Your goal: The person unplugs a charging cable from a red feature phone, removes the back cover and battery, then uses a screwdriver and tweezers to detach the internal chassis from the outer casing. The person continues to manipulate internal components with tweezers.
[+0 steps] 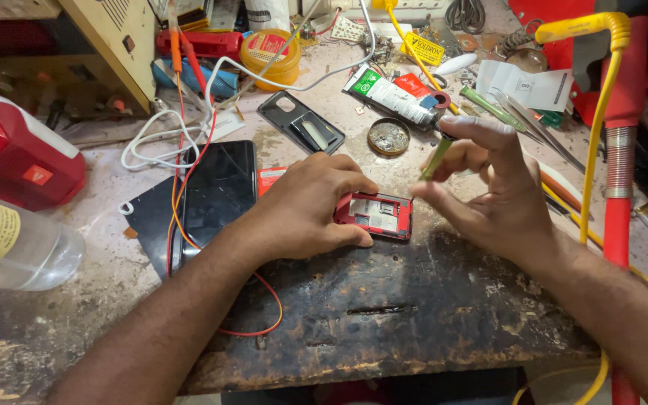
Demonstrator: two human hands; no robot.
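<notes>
Two hands work over a scorched wooden board (384, 315): the left hand (305, 206) presses flat on a small red opened phone (378, 215), pinning it steady, while the right hand (493, 191) pinches a green-handled screwdriver (436, 157) between thumb and fingertips, poised just above it.

Both forearms enter from the lower frame edge, bare to the wrist. The left hand (305, 206) lies palm down at centre frame, knuckles raised, fingers curled and pressing downward, thumb tucked at its lower right. The right hand (493, 187) is raised at centre right, thumb and forefinger pinched together, remaining fingers loosely extended upward.
</notes>
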